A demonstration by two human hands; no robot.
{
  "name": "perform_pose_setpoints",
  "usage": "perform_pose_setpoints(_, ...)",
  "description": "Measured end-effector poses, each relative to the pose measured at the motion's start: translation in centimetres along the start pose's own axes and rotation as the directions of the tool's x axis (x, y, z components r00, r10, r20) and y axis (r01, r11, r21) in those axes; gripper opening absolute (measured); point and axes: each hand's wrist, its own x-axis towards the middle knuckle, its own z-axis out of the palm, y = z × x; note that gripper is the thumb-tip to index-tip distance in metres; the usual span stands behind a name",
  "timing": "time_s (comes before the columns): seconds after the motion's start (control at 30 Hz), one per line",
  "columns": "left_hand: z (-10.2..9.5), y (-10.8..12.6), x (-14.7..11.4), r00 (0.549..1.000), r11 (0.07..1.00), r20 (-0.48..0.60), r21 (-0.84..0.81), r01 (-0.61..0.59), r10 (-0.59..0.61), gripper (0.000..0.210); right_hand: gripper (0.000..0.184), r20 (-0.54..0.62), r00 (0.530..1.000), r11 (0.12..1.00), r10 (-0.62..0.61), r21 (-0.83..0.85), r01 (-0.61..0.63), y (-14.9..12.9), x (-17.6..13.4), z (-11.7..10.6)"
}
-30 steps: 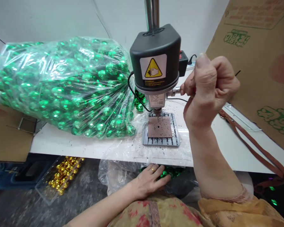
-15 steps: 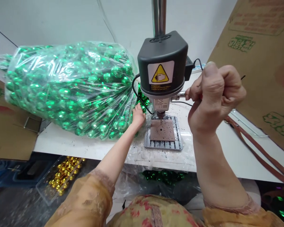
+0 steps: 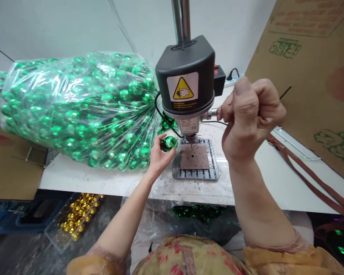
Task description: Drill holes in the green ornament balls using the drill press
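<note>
Between the thumb and fingers of my left hand (image 3: 159,159) is a shiny green faceted ball (image 3: 169,143), held just left of the drill press base. My right hand (image 3: 250,114) is closed around the feed handle (image 3: 212,114) on the right side of the black drill press (image 3: 186,80). Below the chuck (image 3: 190,136) a brown square board (image 3: 194,156) with a small dark hole lies on the slotted metal base (image 3: 196,175). Dark shavings are scattered over the board and base.
A large clear plastic bag of green balls (image 3: 80,114) fills the table's left side. Cardboard boxes (image 3: 312,76) stand at both sides. A brown strap (image 3: 312,177) lies at the right. Gold balls (image 3: 81,214) sit in a clear bin lower left; green pieces (image 3: 199,212) lie below the table edge.
My left hand has come back from the bag's opening toward me, now with a green ball in its fingers. My right hand keeps its grip on the handle. The view has shifted slightly.
</note>
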Motion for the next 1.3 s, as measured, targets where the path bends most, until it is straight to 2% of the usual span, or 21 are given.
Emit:
perform_pose_setpoints(0.07,0.2,0.4,-1.8,0.996,0.986,0.085,-0.16,0.043,-0.029,0.046,0.042,-0.007,1.0,0.999,-0.016,0.035,0.017,0.1,0.0,0.1)
perform_pose_setpoints(0.13,0.7,0.4,-2.9,0.983,0.965,0.182,-0.249,0.084,-0.039,0.043,0.043,-0.003,1.0,1.0,-0.019,0.013,0.019,0.2,0.0,0.1)
perform_pose_setpoints(0.3,1.8,0.3,-3.0,0.952,0.98,0.305,-0.199,0.031,0.032,0.047,0.045,0.032,0.999,0.999,-0.001,-0.034,0.002,0.1,0.0,0.0)
perform_pose_setpoints(0.5,2.2,1.2,-2.3,0.95,0.988,0.311,-0.14,0.065,-0.018,0.044,0.045,0.045,0.999,1.0,-0.009,-0.023,0.01,-0.1,0.0,-0.1)
perform_pose_setpoints(0.73,2.4,1.8,-1.6,0.945,0.993,0.304,-0.017,-0.119,0.118,0.042,0.045,0.047,0.999,1.0,0.011,-0.01,-0.011,-0.5,-0.1,0.0)
perform_pose_setpoints(0.9,2.7,2.1,-1.5,0.94,0.983,0.308,0.063,-0.172,0.145,0.045,0.042,0.069,0.998,1.0,-0.015,0.02,0.014,-0.5,0.0,-0.1)
perform_pose_setpoints(1.0,3.2,1.9,-1.7,0.94,0.989,0.313,0.015,-0.147,0.135,0.045,0.042,0.067,0.998,0.998,-0.014,0.055,0.01,-0.5,0.0,-0.1)
perform_pose_setpoints(1.17,4.0,1.2,-2.3,0.971,0.995,0.239,-0.098,-0.002,0.025,0.052,0.04,0.071,0.997,0.997,-0.016,0.074,0.011,-0.5,0.0,-0.1)
perform_pose_setpoints(1.3,4.1,1.2,-2.3,0.974,0.997,0.226,-0.073,0.005,0.012,0.046,0.042,0.063,0.998,0.998,-0.006,0.066,0.002,-0.5,0.0,0.0)
